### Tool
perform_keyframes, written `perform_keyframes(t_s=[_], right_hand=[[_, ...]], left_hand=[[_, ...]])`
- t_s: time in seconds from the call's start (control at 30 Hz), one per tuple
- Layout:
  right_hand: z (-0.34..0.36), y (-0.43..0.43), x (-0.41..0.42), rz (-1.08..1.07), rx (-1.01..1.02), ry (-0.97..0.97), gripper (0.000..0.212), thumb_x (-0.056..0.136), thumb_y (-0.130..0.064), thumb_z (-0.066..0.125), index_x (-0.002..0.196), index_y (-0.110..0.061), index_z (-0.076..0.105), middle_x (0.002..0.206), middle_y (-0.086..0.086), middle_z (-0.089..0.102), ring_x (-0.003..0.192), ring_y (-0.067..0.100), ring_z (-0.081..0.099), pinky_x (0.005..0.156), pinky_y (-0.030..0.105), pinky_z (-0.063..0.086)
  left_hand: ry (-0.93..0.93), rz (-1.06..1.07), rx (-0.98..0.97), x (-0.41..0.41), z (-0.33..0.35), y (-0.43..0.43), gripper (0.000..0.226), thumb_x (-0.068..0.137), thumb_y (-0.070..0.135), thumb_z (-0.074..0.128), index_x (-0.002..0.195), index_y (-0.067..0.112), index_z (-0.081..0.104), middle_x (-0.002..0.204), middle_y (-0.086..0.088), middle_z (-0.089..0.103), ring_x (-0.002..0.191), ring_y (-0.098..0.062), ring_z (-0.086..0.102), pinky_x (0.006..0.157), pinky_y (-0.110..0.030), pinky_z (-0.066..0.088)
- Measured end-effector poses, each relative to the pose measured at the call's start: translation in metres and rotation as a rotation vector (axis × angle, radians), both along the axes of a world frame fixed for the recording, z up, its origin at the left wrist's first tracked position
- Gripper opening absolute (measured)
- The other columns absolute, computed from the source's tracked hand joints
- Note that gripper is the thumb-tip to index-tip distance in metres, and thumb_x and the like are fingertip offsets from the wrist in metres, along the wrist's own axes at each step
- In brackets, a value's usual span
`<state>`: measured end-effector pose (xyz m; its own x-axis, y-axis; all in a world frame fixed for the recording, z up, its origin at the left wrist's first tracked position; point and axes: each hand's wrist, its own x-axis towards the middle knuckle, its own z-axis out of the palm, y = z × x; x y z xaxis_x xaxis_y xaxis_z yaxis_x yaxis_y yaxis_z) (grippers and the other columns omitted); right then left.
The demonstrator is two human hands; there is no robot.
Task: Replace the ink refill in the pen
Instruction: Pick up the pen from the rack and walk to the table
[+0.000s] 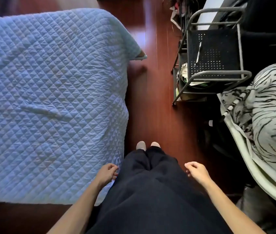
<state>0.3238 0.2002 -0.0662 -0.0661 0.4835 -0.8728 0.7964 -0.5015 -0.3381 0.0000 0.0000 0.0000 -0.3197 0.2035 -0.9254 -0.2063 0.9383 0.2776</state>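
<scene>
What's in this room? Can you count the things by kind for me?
Pen: 1
Metal cart: 1
Quilted bed cover: 1
Striped blanket: 1
Hands: 2, left hand and right hand, both empty
Feet: 2
Total: 8

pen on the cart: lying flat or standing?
Lying flat. The pen rests lengthwise on the cart's perforated top shelf, untouched; both hands hang by the person's sides.

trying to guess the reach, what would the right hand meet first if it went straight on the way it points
Probably bare floor: the right hand points up the aisle. The cart holding the pen sits further right, though depth is unclear.
</scene>
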Motion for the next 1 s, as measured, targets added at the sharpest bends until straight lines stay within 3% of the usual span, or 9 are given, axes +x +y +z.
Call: perform_keyframes(t_s=[0.27,0.37,0.5,0.63,0.73,0.83,1.0], right_hand=[[0.017,0.112,-0.108,-0.004,0.176,0.115,0.014,0.1,-0.025,0.068,0.092,-0.02,0.076,0.073,-0.002,0.074,0.062,0.013,0.065,0.065,0.028,0.049],[0.019,0.144,-0.138,-0.004,0.204,0.137,0.014,0.101,-0.024,0.067,0.092,-0.019,0.076,0.074,-0.002,0.073,0.062,0.013,0.064,0.066,0.028,0.049],[0.015,0.167,-0.15,-0.021,0.185,0.076,0.015,0.104,-0.019,0.065,0.094,-0.013,0.076,0.075,0.002,0.072,0.061,0.016,0.063,0.064,0.028,0.048],[0.012,0.175,-0.142,-0.049,0.136,-0.021,0.017,0.104,-0.013,0.066,0.091,-0.009,0.075,0.079,0.009,0.072,0.061,0.017,0.062,0.065,0.029,0.049],[0.016,0.175,-0.136,-0.069,0.087,-0.09,0.014,0.104,-0.009,0.068,0.099,-0.002,0.078,0.091,0.015,0.075,0.074,0.02,0.064,0.067,0.029,0.049],[0.019,0.182,-0.138,-0.075,0.022,-0.122,0.017,0.105,-0.009,0.066,0.106,0.003,0.078,0.108,0.018,0.076,0.103,0.031,0.068,0.086,0.035,0.048],[0.016,0.224,-0.166,-0.118,-0.034,-0.124,0.017,0.105,-0.009,0.066,0.103,0.002,0.078,0.105,0.018,0.075,0.101,0.031,0.066,0.085,0.035,0.047]], left_hand=[[0.031,-0.124,-0.102,-0.036,0.001,0.015,0.023,0.107,0.005,0.048,0.086,0.001,0.055,0.066,-0.01,0.047,0.052,-0.017,0.039,0.044,-0.022,0.031],[0.057,-0.176,-0.106,-0.064,-0.01,0.032,0.022,0.105,0.007,0.052,0.085,0.001,0.06,0.075,-0.014,0.055,0.058,-0.018,0.046,0.044,-0.016,0.034],[0.095,-0.279,-0.097,-0.112,-0.026,0.071,0.026,0.103,0.01,0.054,0.078,0.009,0.059,0.081,-0.007,0.058,0.071,-0.015,0.047,0.054,-0.02,0.034],[0.066,-0.435,-0.077,-0.163,-0.031,0.14,0.036,0.102,0.007,0.051,0.067,0.01,0.05,0.069,-0.01,0.049,0.064,-0.017,0.044,0.057,-0.028,0.033],[0.064,-0.376,0.021,-0.196,-0.027,0.206,0.039,0.105,0.002,0.046,0.066,0.008,0.05,0.061,-0.012,0.048,0.047,-0.018,0.044,0.046,-0.024,0.037],[0.053,-0.204,0.137,-0.222,-0.019,0.275,0.025,0.107,0.009,0.05,0.083,0.008,0.059,0.067,-0.007,0.058,0.049,-0.011,0.052,0.042,-0.014,0.043],[0.069,-0.15,0.222,-0.255,-0.016,0.359,0.019,0.106,0.013,0.053,0.091,0.01,0.064,0.077,-0.009,0.064,0.053,-0.009,0.057,0.043,-0.009,0.043]])
